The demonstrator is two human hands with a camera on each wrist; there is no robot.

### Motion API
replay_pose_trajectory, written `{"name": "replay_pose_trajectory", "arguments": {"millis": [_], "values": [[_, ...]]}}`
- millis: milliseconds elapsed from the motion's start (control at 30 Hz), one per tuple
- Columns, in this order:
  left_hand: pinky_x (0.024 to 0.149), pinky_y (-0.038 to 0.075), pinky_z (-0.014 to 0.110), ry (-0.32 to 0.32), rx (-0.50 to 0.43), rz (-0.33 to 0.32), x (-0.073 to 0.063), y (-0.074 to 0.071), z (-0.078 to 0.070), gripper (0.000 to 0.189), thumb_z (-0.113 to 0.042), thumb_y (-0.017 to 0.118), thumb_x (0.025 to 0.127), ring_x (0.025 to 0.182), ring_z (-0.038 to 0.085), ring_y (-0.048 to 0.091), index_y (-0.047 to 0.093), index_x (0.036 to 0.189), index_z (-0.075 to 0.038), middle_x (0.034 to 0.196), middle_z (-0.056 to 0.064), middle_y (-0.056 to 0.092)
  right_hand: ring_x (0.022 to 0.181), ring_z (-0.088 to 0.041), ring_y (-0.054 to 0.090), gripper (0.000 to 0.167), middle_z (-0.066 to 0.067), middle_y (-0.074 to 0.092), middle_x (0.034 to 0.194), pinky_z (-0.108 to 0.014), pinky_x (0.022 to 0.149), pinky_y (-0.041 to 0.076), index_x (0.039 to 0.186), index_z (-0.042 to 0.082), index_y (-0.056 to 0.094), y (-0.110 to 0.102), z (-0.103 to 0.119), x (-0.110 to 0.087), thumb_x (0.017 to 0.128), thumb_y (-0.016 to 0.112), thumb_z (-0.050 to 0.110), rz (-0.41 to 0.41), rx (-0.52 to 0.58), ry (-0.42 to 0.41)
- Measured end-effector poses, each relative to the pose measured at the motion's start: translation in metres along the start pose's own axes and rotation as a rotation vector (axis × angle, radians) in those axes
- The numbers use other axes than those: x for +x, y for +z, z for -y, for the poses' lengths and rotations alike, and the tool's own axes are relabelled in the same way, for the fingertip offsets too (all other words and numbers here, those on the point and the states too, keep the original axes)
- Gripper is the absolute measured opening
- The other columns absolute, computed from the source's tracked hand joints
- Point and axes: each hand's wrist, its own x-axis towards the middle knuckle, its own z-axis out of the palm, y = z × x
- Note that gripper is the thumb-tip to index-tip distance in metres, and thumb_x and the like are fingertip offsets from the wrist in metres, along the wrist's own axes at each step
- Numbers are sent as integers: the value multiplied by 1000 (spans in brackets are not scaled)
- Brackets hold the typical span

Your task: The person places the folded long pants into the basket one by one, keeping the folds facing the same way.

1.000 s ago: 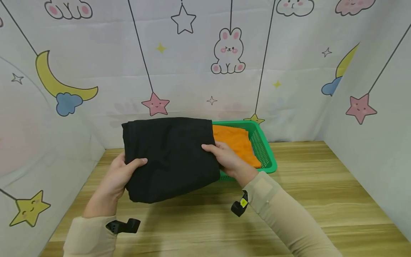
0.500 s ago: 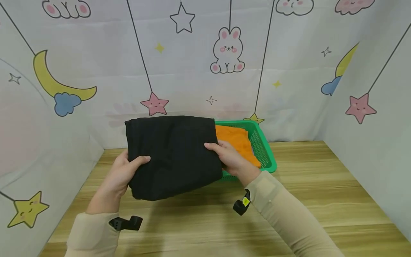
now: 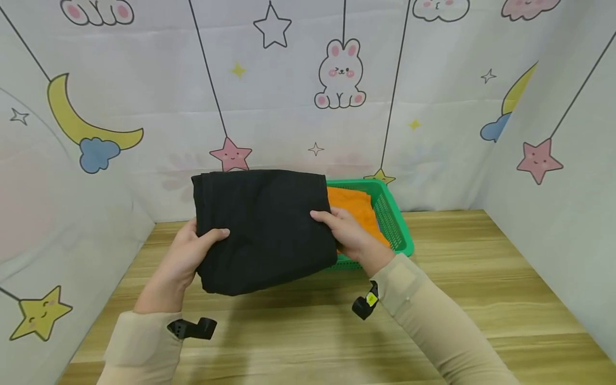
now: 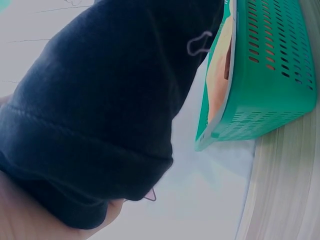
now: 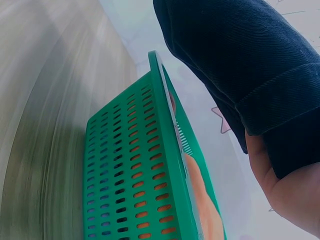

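Observation:
A folded black garment [image 3: 267, 230] of thick cloth is held up above the table, its broad side facing me. My left hand [image 3: 185, 254] grips its left edge, thumb on the front and fingers hidden behind. On the opposite edge my right hand [image 3: 353, 235] pinches it the same way. Stitched hems show on the garment [image 4: 110, 90] in the left wrist view and on the garment [image 5: 250, 65] in the right wrist view. Behind its right side stands a green perforated basket [image 3: 406, 240] with a folded orange cloth [image 3: 358, 206] inside; the garment hides the basket's left part.
The wooden table [image 3: 481, 299] extends in front of and to the right of the basket. White printed curtains [image 3: 289, 107] enclose the back and both sides. Through the basket's holes in the right wrist view, orange and bluish colours show.
Both hands have moved slightly right and up with the black garment, which covers a bit more of the basket. The hold has stayed the same.

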Motion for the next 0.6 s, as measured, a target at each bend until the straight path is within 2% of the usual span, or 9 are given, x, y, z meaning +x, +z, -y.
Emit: {"name": "replay_pose_trajectory", "arguments": {"millis": [233, 600], "values": [[75, 56, 27, -1, -39, 19, 3, 4, -2, 58, -24, 59, 93, 85, 7, 67, 30, 138, -2, 101, -6, 60, 72, -14, 66, 35, 1, 68, 90, -31, 67, 56, 125, 5, 53, -4, 0, -1, 98, 50, 28, -19, 8, 12], [75, 56, 27, 16, -37, 33, 8, 10, -3, 55, -23, 58, 93, 83, 7, 67, 32, 137, -2, 99, -6, 61, 71, -14, 67, 35, 0, 68, 91, -32, 67, 56, 125, 6, 53, -11, 0, -4, 98, 50, 28, -21, 12, 8]]}}
